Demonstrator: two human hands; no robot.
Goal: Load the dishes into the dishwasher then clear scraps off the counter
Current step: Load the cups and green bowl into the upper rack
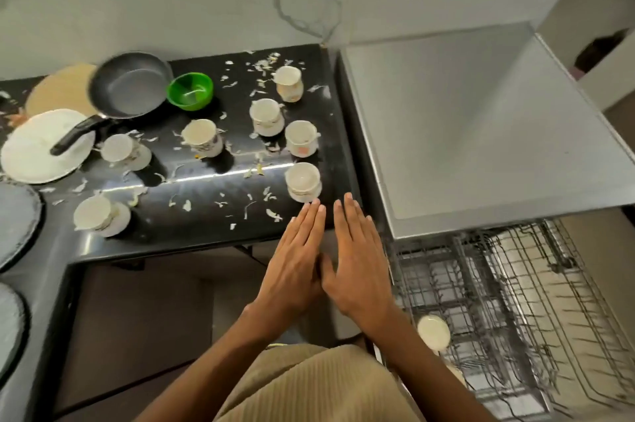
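On the black desk point(192, 215) most dishes are left unloaded: loading is judged barely started. One cup point(433, 332) is seen in the dishwasher rack point(515, 301), near its front left corner; the rest of the rack appears bare. Seven cups are counted on the desk, some on saucers; the nearest cup point(303, 181) sits just beyond the fingertips. A pan point(129, 88) is parked at the back with its handle over a white plate point(31, 150); a green bowl point(190, 90) is just beside the pan, nothing is made out inside it. Cups look empty from above. Scraps point(261, 67) are scattered across the desk, none cleared, so that step is judged untouched. Left hand point(295, 263) and right hand point(357, 256) are held flat side by side, fingers straight, nothing grasped, over the desk's near edge. Dark plates at far left are cut off by the frame.
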